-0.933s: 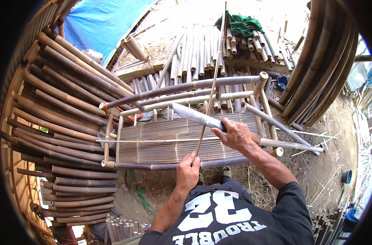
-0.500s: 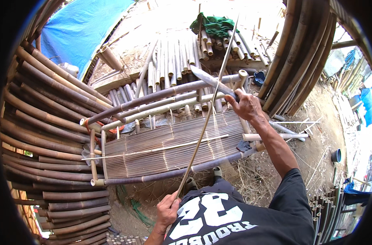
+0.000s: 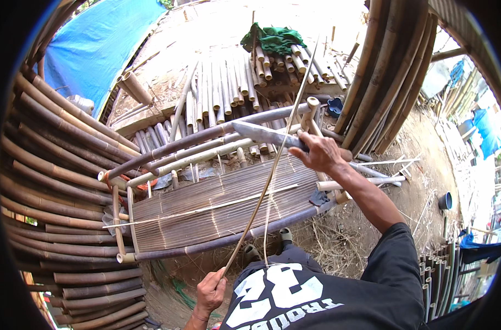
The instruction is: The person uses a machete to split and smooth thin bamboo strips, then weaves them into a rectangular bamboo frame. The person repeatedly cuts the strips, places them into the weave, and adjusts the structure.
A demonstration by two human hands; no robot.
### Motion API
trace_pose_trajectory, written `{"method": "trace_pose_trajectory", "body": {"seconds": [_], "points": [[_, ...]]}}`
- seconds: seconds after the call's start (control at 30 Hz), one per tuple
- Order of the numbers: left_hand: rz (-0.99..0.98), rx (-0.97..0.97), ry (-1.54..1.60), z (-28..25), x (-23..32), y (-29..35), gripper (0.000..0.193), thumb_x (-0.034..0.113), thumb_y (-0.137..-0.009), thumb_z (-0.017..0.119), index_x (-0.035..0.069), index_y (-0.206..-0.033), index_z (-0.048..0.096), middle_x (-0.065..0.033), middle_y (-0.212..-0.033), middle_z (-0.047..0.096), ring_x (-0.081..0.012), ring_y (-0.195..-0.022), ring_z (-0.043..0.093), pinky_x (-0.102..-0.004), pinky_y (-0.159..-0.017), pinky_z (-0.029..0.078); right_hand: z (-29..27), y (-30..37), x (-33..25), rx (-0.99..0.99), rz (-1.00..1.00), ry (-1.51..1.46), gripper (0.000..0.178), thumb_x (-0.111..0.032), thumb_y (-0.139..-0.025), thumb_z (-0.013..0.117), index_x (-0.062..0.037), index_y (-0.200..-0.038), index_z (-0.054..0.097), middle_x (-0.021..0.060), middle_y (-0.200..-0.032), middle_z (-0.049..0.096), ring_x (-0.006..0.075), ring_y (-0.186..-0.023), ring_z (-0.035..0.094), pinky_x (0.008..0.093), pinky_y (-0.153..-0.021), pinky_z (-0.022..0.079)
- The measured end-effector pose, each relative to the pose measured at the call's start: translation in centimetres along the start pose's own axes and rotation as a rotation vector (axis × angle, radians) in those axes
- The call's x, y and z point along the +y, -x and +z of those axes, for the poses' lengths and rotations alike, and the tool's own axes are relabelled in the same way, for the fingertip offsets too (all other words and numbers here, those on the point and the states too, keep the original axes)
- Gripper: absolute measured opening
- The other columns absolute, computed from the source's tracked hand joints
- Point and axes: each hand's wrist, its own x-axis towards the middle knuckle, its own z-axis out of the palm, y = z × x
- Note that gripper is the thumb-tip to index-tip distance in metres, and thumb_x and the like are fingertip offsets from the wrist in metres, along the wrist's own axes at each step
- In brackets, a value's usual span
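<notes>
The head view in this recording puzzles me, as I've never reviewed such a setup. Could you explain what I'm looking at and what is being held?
There is no machine here: these are a person's bare hands. The camera sits on the head and looks down, so the dark shirt shows below, and picture left is the person's left. Its wide lens bends straight edges near the rim.

The left hand holds the lower end of a long thin strip. The right hand grips a knife, whose blade crosses the strip; whether they touch is unclear.

Beyond stands a bench-like bamboo frame. On its slats lie a pale strip and, near the right end, a small dark item. Bamboo poles are stacked at the left.
</notes>
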Motion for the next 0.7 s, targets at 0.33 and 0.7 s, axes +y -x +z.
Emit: {"method": "trace_pose_trajectory", "body": {"seconds": [0.33, 0.7], "points": [[-0.079, 0.008, -0.057, 1.9, -4.2, 2.8, 0.017, 0.014, -0.088, 0.06, -0.001, -0.095, 0.066, -0.0154, -0.075, 0.062, -0.0312, -0.066, 0.063, -0.0379, -0.058, 0.049, -5.6, 0.3, 11.7, -0.061, 0.52, 0.15, 0.065, -0.065, -0.093, 0.045, -0.0033, -0.089, 0.062, 0.0235, -0.066, 0.066, 0.039, -0.068, 0.07, 0.0498, -0.06, 0.056], [-0.286, -0.047, -0.408, -1.5, -10.2, 13.4, 0.028, 0.022, -0.093, 0.05, 0.002, -0.073, 0.053, -0.0195, -0.06, 0.051, -0.043, -0.057, 0.054, -0.0473, -0.052, 0.042, -20.1, 9.6, 37.6, 0.133, 1.215, 0.316, 0.089, -0.08, -0.086, 0.036, 0.0011, -0.085, 0.071, 0.02, -0.08, 0.07, 0.0374, -0.08, 0.069, 0.0474, -0.073, 0.054]]}}
